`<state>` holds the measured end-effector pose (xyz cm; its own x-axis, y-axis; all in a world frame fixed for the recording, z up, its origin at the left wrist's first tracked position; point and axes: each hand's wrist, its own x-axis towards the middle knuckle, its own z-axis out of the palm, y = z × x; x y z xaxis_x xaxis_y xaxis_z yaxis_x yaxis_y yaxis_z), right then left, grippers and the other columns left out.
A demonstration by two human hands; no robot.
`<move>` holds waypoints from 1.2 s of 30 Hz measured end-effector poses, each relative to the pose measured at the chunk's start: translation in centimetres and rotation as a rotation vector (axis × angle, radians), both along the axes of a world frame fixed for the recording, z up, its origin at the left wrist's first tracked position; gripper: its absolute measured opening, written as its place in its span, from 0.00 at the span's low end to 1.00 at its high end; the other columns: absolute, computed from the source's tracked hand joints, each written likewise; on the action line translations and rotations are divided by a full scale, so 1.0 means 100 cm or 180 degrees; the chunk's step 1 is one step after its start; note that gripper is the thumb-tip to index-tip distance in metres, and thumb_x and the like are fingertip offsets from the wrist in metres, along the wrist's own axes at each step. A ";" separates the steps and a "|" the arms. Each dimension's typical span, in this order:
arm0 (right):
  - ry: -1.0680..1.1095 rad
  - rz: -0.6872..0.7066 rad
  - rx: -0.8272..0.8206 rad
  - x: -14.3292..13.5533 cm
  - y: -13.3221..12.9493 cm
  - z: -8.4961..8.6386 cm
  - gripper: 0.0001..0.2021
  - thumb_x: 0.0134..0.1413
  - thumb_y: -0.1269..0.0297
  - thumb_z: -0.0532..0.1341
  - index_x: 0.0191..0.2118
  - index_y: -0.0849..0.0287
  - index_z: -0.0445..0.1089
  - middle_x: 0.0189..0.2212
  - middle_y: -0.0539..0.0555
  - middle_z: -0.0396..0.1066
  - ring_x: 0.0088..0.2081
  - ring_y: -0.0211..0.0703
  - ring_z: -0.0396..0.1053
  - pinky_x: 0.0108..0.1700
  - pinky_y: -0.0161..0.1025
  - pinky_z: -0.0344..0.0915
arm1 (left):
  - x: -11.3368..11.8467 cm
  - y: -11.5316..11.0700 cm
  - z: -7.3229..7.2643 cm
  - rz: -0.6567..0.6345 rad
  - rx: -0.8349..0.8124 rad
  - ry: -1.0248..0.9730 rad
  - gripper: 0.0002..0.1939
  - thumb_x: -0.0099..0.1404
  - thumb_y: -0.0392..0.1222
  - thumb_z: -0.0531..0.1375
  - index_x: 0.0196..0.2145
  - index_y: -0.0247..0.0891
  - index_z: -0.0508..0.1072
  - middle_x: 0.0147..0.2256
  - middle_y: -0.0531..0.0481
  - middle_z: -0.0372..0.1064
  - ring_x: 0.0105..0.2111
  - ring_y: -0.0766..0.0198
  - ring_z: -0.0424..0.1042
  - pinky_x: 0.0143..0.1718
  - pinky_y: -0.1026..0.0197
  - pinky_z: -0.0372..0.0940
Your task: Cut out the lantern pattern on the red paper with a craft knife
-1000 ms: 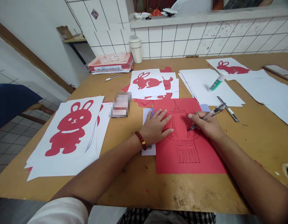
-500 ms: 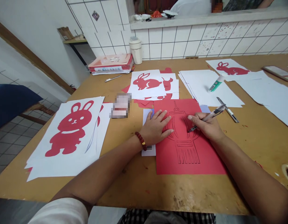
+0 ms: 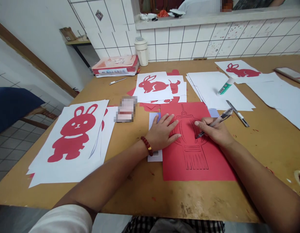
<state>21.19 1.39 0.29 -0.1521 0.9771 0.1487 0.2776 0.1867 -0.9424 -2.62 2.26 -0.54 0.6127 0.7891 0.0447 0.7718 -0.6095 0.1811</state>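
Observation:
A sheet of red paper lies in front of me, bearing a lantern drawn in dark lines with a tassel below. My left hand rests flat on its left side, fingers spread. In my right hand is a pen, its tip touching the paper inside the lantern's body. Beneath the sheet's left edge a pale card with a barcode sticks out, partly hidden by my left hand and wrist.
White sheets with red rabbits lie left, at centre back and far right. A glue stick stands on white paper, with a craft knife nearby. A cup and stacked paper packs sit by the wall.
The pen tip and my right hand have shifted very slightly within the lantern's body. My left hand stays in place on the paper.

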 end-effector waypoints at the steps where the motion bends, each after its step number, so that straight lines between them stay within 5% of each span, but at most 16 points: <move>1: 0.0002 0.0020 0.0004 0.000 0.000 0.000 0.30 0.53 0.42 0.67 0.15 0.56 0.57 0.12 0.46 0.55 0.17 0.32 0.51 0.20 0.36 0.50 | 0.000 0.000 0.000 -0.0003 0.0004 -0.0001 0.33 0.74 0.59 0.52 0.68 0.38 0.60 0.71 0.40 0.47 0.71 0.45 0.46 0.70 0.34 0.39; 36: -0.0217 0.0239 0.0005 0.000 -0.001 0.004 0.30 0.52 0.39 0.65 0.14 0.56 0.60 0.12 0.48 0.57 0.17 0.33 0.51 0.19 0.37 0.49 | 0.000 0.000 -0.001 0.0002 0.0019 -0.0059 0.32 0.74 0.59 0.51 0.68 0.40 0.60 0.71 0.40 0.48 0.71 0.46 0.46 0.70 0.35 0.38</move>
